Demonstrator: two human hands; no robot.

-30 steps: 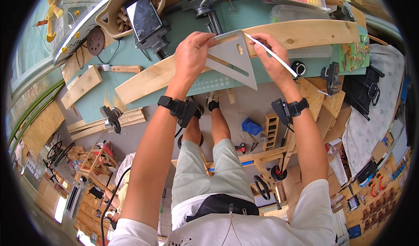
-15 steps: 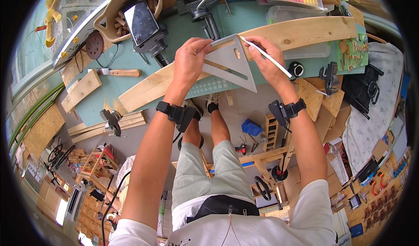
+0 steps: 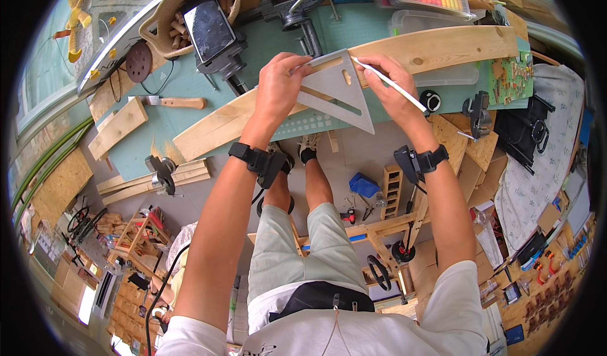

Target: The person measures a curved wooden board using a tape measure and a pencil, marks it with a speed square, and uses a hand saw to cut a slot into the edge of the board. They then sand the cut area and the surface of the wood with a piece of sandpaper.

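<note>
A long pale wooden board point(image 3: 455, 47) lies across the green mat on the bench. On it sits a grey metal triangular square point(image 3: 334, 79), its pointed lower corner hanging past the board's near edge. My left hand point(image 3: 278, 90) grips the square's left end against the board, fingers closed, thumb on top. Beside the square's upper right corner, my right hand point(image 3: 393, 89) pinches a slim white pen or pencil point(image 3: 404, 94). Its tip points at the board by the square's edge. Whether the tip touches the wood is too small to tell.
A handsaw with a wooden handle point(image 3: 183, 103) and a short board point(image 3: 119, 127) lie left. Behind are a clamp point(image 3: 294, 18), a black-screened device point(image 3: 210, 30) and a basket of wood pieces point(image 3: 152, 30). Clamps point(image 3: 478, 114) point(image 3: 163, 174) hang at the bench edge. A tape measure point(image 3: 430, 100) lies right.
The pen tip has shifted slightly right, a little away from the square's upper corner. Both hands otherwise keep nearly the same place, and the square stays on the board.
</note>
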